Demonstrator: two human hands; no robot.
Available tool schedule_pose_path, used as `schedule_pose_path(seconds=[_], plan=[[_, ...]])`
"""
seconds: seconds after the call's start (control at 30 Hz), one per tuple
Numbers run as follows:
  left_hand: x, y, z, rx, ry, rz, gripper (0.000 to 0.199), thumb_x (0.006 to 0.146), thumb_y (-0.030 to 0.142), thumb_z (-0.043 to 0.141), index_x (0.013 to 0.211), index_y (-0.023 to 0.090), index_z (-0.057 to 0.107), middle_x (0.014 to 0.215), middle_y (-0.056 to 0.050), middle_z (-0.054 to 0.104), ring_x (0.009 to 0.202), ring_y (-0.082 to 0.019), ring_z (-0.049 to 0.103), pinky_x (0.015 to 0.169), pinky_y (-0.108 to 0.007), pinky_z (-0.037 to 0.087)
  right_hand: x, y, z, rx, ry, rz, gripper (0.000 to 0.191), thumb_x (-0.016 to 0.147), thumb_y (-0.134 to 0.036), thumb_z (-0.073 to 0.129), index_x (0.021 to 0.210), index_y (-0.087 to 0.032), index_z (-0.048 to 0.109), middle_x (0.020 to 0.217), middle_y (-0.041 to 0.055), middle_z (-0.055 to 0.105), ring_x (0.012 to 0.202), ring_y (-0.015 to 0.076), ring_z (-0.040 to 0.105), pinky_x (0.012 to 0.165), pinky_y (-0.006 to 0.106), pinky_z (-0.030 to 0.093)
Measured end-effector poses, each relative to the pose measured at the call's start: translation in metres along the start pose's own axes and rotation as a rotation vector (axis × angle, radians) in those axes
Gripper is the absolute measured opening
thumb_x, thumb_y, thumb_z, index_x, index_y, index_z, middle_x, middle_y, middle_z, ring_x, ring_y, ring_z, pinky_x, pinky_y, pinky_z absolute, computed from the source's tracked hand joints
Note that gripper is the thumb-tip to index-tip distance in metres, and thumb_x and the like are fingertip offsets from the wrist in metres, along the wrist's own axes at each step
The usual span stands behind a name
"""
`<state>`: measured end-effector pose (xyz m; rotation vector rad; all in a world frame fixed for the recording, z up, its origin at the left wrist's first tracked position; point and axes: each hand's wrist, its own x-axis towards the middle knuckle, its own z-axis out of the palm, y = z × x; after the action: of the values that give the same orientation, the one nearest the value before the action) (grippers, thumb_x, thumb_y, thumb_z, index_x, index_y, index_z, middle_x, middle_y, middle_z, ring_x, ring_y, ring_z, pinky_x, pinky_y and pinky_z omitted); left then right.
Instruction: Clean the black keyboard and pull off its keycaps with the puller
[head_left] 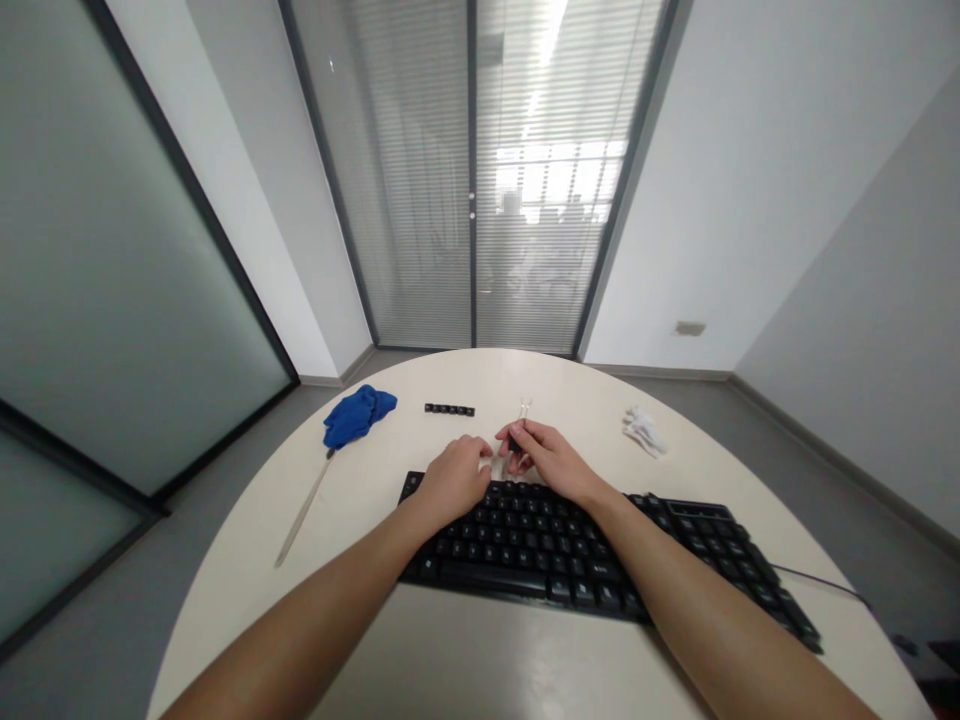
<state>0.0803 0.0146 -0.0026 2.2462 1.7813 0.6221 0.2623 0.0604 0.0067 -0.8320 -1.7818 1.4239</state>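
Note:
A black keyboard (517, 545) lies across the table in front of me, its far row partly covered by my hands. My right hand (551, 455) is closed around a keycap puller (515, 441) with a dark handle; its thin wire loops (525, 407) point away from me. My left hand (455, 478) rests over the keyboard's upper left part with bent fingers, thumb and forefinger slightly apart and nothing visible between them. Beyond it, several loose black keycaps (449, 410) stand in a short row on the table.
On the round cream table (247, 520), a blue cloth (358, 415) lies at the left beside a thin pale stick (304, 508). Crumpled white cloth or gloves (643, 430) lie at the right. The keyboard's cable (817, 578) runs off to the right edge.

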Motion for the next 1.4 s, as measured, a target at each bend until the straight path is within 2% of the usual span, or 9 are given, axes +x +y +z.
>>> schedule_pose_path(seconds=[0.1, 0.23, 0.53, 0.7, 0.87, 1.07, 1.17, 1.23, 1.4], plan=[[-0.017, 0.006, -0.004, -0.034, 0.007, 0.028, 0.019, 0.093, 0.023, 0.046, 0.097, 0.019, 0.065, 0.098, -0.006, 0.070, 0.091, -0.021, 0.064, 0.082, -0.032, 0.049, -0.001, -0.001, 0.000, -0.007, -0.001, -0.015, 0.045, 0.093, -0.060, 0.050, 0.099, -0.017, 0.063, 0.086, 0.0028, 0.066, 0.063, 0.0109, 0.063, 0.061, 0.025, 0.053], [-0.020, 0.007, -0.009, -0.044, -0.012, 0.053, 0.020, 0.093, 0.022, 0.046, 0.095, 0.021, 0.066, 0.094, -0.005, 0.071, 0.087, -0.021, 0.065, 0.078, -0.031, 0.048, -0.002, -0.001, 0.000, 0.002, -0.002, -0.021, 0.043, 0.094, -0.058, 0.049, 0.100, -0.018, 0.063, 0.086, 0.0026, 0.066, 0.063, 0.0107, 0.063, 0.061, 0.025, 0.053], [-0.015, 0.002, -0.013, -0.074, -0.072, 0.071, 0.024, 0.088, 0.016, 0.046, 0.096, 0.020, 0.069, 0.098, -0.006, 0.073, 0.089, -0.020, 0.066, 0.080, -0.030, 0.049, -0.005, -0.016, 0.002, -0.060, -0.038, 0.007, 0.041, 0.094, -0.056, 0.050, 0.104, -0.017, 0.063, 0.092, 0.0042, 0.067, 0.069, 0.0118, 0.066, 0.067, 0.026, 0.055], [-0.016, -0.008, -0.019, -0.051, -0.102, 0.080, 0.024, 0.087, 0.016, 0.047, 0.096, 0.021, 0.069, 0.098, -0.005, 0.073, 0.090, -0.021, 0.066, 0.080, -0.031, 0.049, -0.007, -0.023, 0.009, -0.036, -0.103, 0.078, 0.040, 0.095, -0.054, 0.051, 0.108, -0.019, 0.062, 0.098, 0.0054, 0.067, 0.077, 0.0132, 0.067, 0.071, 0.026, 0.055], [-0.016, -0.014, -0.023, -0.013, -0.112, 0.089, 0.023, 0.088, 0.018, 0.046, 0.092, 0.021, 0.069, 0.096, -0.005, 0.072, 0.089, -0.021, 0.066, 0.079, -0.031, 0.049, -0.009, -0.024, 0.015, -0.076, -0.105, 0.027, 0.039, 0.096, -0.053, 0.049, 0.111, -0.019, 0.064, 0.100, 0.0063, 0.069, 0.082, 0.0150, 0.066, 0.075, 0.029, 0.055], [-0.016, -0.013, -0.020, -0.028, -0.121, 0.092, 0.025, 0.090, 0.019, 0.043, 0.089, 0.021, 0.068, 0.093, -0.004, 0.072, 0.087, -0.021, 0.066, 0.080, -0.031, 0.049, -0.012, -0.033, 0.012, -0.181, -0.171, -0.025, 0.037, 0.099, -0.048, 0.047, 0.113, -0.020, 0.066, 0.100, 0.0061, 0.071, 0.091, 0.0180, 0.066, 0.086, 0.034, 0.053], [-0.016, -0.013, -0.020, -0.041, -0.120, 0.098, 0.026, 0.090, 0.019, 0.043, 0.091, 0.022, 0.069, 0.096, -0.004, 0.073, 0.090, -0.021, 0.066, 0.083, -0.032, 0.049, -0.012, -0.035, 0.011, -0.202, -0.126, -0.034, 0.037, 0.098, -0.047, 0.048, 0.118, -0.021, 0.066, 0.104, 0.0069, 0.070, 0.095, 0.0193, 0.065, 0.089, 0.036, 0.053], [-0.016, -0.013, -0.020, -0.053, -0.121, 0.102, 0.027, 0.089, 0.018, 0.043, 0.092, 0.022, 0.069, 0.096, -0.004, 0.073, 0.091, -0.021, 0.066, 0.084, -0.032, 0.049, -0.012, -0.036, 0.010, -0.179, -0.097, -0.024, 0.038, 0.097, -0.047, 0.050, 0.119, -0.020, 0.065, 0.107, 0.0077, 0.069, 0.096, 0.0195, 0.065, 0.089, 0.037, 0.054], [-0.015, -0.012, -0.020, -0.053, -0.118, 0.102, 0.026, 0.088, 0.018, 0.043, 0.089, 0.022, 0.069, 0.094, -0.003, 0.073, 0.089, -0.021, 0.066, 0.082, -0.032, 0.049, -0.012, -0.037, 0.004, -0.097, -0.172, 0.055, 0.038, 0.095, -0.049, 0.052, 0.116, -0.019, 0.066, 0.104, 0.0074, 0.069, 0.093, 0.0186, 0.066, 0.088, 0.037, 0.056]])
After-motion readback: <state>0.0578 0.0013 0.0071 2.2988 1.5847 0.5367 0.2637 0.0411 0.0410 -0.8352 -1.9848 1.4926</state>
